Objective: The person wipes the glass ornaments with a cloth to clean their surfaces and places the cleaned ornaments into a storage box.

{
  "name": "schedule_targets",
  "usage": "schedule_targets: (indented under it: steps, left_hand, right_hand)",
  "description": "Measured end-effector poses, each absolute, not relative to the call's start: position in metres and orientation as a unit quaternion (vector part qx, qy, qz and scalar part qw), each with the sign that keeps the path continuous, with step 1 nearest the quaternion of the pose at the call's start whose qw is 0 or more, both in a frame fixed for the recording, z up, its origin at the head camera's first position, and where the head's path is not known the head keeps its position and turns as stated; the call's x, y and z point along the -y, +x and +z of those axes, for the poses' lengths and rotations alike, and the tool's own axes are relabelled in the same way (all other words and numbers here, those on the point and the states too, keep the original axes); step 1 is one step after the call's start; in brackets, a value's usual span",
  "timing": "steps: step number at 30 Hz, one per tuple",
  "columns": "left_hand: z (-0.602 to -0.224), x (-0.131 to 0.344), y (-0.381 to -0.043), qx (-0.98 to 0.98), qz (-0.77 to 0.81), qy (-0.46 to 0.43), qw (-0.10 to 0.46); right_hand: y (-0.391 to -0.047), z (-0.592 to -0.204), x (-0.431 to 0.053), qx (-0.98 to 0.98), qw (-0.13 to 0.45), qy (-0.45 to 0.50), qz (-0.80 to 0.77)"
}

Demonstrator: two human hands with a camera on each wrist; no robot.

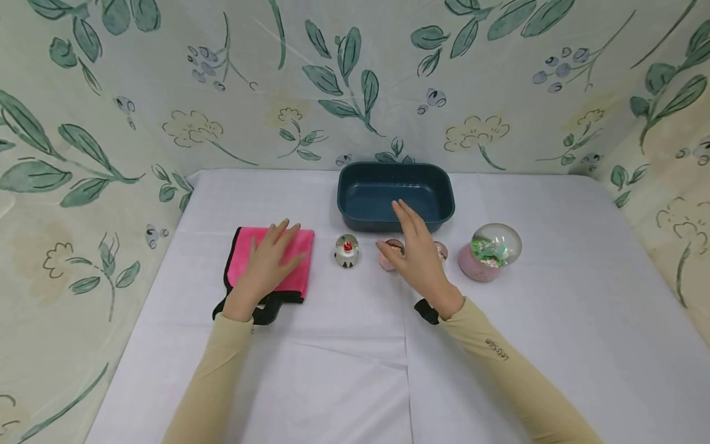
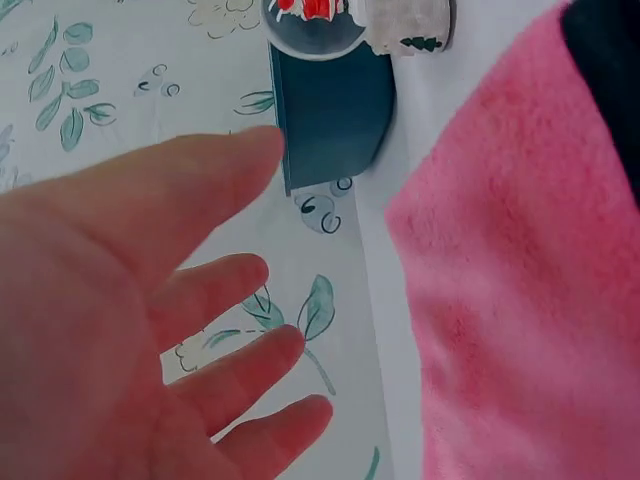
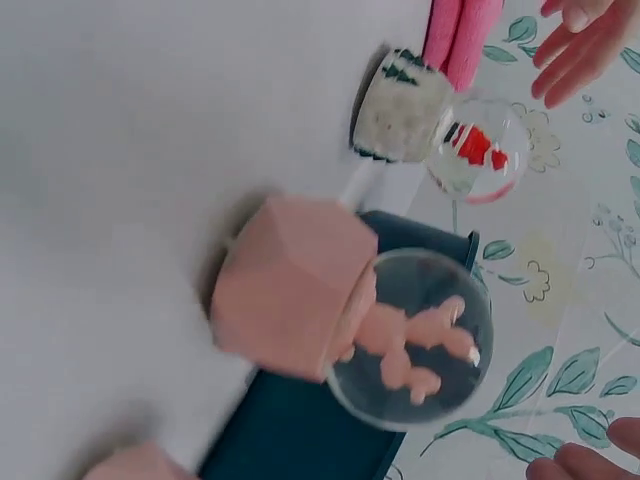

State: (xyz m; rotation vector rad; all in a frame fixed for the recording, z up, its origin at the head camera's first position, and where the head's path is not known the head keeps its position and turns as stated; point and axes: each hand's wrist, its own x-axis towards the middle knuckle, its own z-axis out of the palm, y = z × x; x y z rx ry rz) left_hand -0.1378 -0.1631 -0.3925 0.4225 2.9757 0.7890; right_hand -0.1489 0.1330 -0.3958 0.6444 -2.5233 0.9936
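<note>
My left hand [image 1: 269, 262], fingers spread, hovers above a folded pink cloth [image 1: 302, 265] with black edging. The left wrist view shows that hand [image 2: 150, 300] holding nothing beside the fuzzy cloth [image 2: 520, 260]. My right hand [image 1: 418, 256] is stretched out over two small pink snow globes, partly hiding both. In the right wrist view, one pink snow globe [image 3: 295, 285] has a faceted base and a pink balloon-like figure inside; only fingertips [image 3: 590, 462] of the right hand show. Between my hands stands a small snow globe [image 1: 347, 251] with a white base and red figure.
A dark teal rectangular basin [image 1: 355, 220] stands at the back of the white-covered table [image 1: 344, 382]. To the right sits a larger snow globe [image 1: 481, 265] with a pink base and green contents. Leaf-patterned fabric [image 1: 249, 111] hangs behind and at both sides.
</note>
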Motion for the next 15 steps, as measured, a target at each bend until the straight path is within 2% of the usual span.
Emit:
schedule_targets:
  steps: [9,15]
  left_hand:
    - [-0.409,0.192,-0.143,-0.922,0.345,0.152,0.092]
    - [-0.417,0.201,-0.147,-0.91,0.367,0.159,0.114]
  right_hand:
    - [-0.136,-0.411,-0.098,0.842,0.157,0.23,0.462]
    - [-0.135,-0.422,-0.08,0.824,0.111,0.194,0.52]
